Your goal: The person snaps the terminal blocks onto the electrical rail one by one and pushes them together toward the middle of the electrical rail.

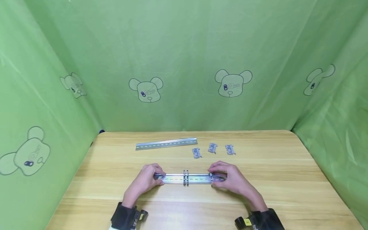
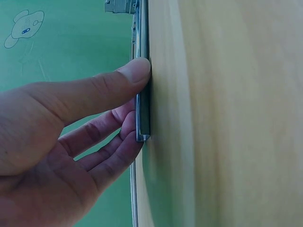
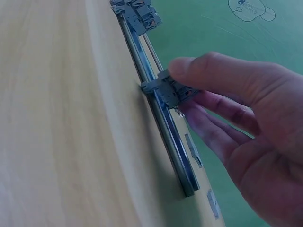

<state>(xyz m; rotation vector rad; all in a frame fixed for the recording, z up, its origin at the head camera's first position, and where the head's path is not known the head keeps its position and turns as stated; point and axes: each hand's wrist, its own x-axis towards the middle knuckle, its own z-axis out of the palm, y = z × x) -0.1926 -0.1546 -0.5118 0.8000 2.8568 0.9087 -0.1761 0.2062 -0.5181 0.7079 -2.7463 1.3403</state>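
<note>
One slotted metal rail (image 1: pixel 173 179) runs left to right on the near part of the desk (image 1: pixel 95 188). Its left end is in the left hand (image 1: pixel 146 179): thumb on the near edge, fingers on the far edge, a pinch across the width, likely to stop the rail sliding or tipping. Farther back, left of centre, a second rail (image 1: pixel 166 144) lies slightly skewed, untouched, probably parked there to leave working room. Mid-rail, a pair of grey blocks (image 1: pixel 184 178) stands upright across the near rail, side by side with a narrow gap; seems the rail itself supports them, no hand on either. Far side, right of centre, three loose grey blocks (image 1: pixel 212 148) lie spaced apart on the desk, presumably set within reach but out of the way. Farther right on the near rail, a third upright block (image 3: pixel 168 90) sits crosswise, gripped at its two ends by thumb and fingers of the right hand (image 1: pixel 234 179), likely to line it up square to the rail. Fully clipped on or not, can't tell.
</note>
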